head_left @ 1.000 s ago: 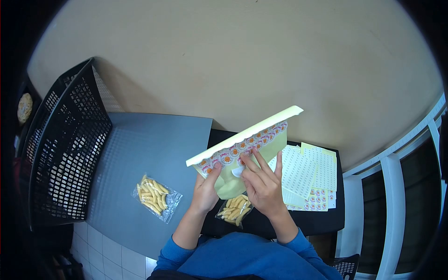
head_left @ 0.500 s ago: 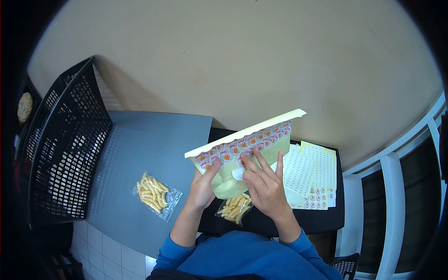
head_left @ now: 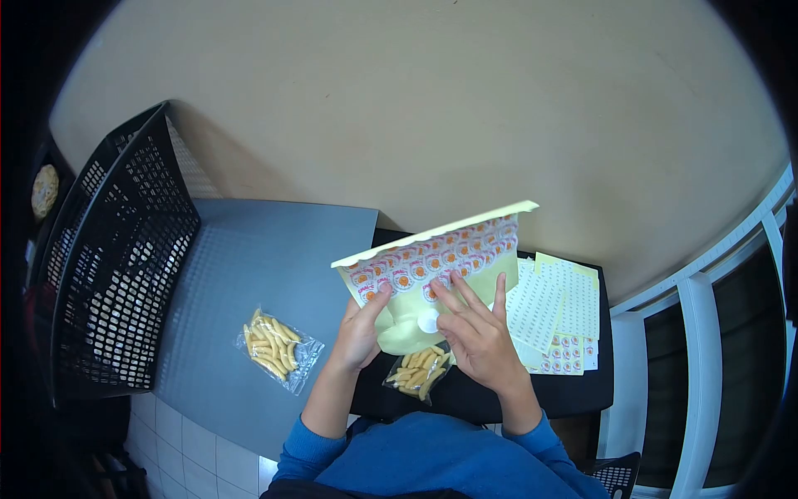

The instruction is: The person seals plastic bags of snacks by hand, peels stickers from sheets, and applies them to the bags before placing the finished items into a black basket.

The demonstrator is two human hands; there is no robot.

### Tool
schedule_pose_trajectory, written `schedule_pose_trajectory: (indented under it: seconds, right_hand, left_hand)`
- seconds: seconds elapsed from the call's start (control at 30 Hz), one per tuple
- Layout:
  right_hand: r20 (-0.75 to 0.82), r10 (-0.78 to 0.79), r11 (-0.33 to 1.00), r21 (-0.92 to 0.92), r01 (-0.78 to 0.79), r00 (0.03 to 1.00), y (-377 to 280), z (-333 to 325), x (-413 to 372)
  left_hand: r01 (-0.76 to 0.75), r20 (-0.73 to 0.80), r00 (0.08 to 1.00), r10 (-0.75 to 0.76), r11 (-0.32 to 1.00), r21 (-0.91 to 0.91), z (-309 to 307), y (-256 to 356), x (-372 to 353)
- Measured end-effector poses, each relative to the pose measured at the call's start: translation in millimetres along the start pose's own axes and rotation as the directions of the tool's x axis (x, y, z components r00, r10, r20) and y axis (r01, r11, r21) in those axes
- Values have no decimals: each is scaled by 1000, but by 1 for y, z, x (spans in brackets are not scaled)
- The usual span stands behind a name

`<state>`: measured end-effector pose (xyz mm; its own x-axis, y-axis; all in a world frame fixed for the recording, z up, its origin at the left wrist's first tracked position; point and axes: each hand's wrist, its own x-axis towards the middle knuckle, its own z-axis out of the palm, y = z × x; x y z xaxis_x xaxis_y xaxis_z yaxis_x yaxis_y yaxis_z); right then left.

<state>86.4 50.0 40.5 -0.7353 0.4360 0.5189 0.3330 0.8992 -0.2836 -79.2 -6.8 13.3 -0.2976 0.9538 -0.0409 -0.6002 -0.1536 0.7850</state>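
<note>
My left hand (head_left: pixel 357 337) grips the left side of a yellowish sticker sheet (head_left: pixel 403 333), thumb on its front. Rows of round orange-and-pink printed stickers fill the upper part of the sheet, below its folded top edge; the lower part is bare backing. My right hand (head_left: pixel 484 339) is in front of the sheet, its thumb and index finger pinched at the edge of a white round sticker (head_left: pixel 428 321). Its other fingers are extended, some touching the sheet near the lowest stickers. Below the sheet, a clear bag of yellow finger-shaped pieces (head_left: pixel 417 373) lies on the black table, partly covered.
Another clear bag of yellow pieces (head_left: pixel 274 345) lies on the grey tabletop (head_left: pixel 241 233). A black perforated basket (head_left: pixel 125 274) stands at the left. Several label sheets (head_left: pixel 553 303) are piled on the black table (head_left: pixel 573 395) at the right. A beige wall (head_left: pixel 399 108) rises behind.
The sheet has tilted and dropped slightly at its upper edge. My right hand has shifted a little down and right, and the white round sticker shows more fully.
</note>
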Motion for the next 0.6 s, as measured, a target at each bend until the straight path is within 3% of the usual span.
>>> schedule_pose_trajectory:
  seconds: [0.13, 0.2, 0.23, 0.3, 0.33, 0.4, 0.43, 0.5, 0.6]
  right_hand:
    - [-134, 16, 986, 167, 6, 991, 15, 7, -12]
    - [-504, 229, 953, 289, -88, 833, 26, 8, -14]
    - [-490, 339, 928, 315, -199, 803, 37, 11, -17]
    - [-345, 632, 635, 744, -208, 694, 43, 13, -13]
    - [-346, 632, 635, 744, -207, 693, 46, 11, -12]
    - [-96, 692, 360, 905, -227, 715, 50, 8, -13]
    - [-95, 693, 359, 905, -227, 715, 50, 11, -14]
    - [-223, 746, 438, 874, -211, 627, 53, 20, -19]
    - [-276, 791, 458, 859, -229, 546, 68, 42, -32]
  left_hand:
    - [4, -41, 999, -7, 998, -70, -11, 11, 3]
    - [15, -21, 1000, -17, 996, -82, -14, 17, 4]
    - [29, 2, 1000, -29, 995, -96, -16, 18, 3]
    - [93, 9, 996, -92, 991, -98, -17, 16, 3]
    - [152, 18, 988, -151, 983, -99, -17, 15, 4]
    - [177, 35, 984, -174, 979, -99, -15, 11, 6]
    - [200, 52, 979, -196, 975, -98, -14, 8, 8]
    - [206, 46, 976, -211, 973, 101, -15, 3, 12]
    - [94, 83, 989, -124, 950, 297, -28, -18, 26]
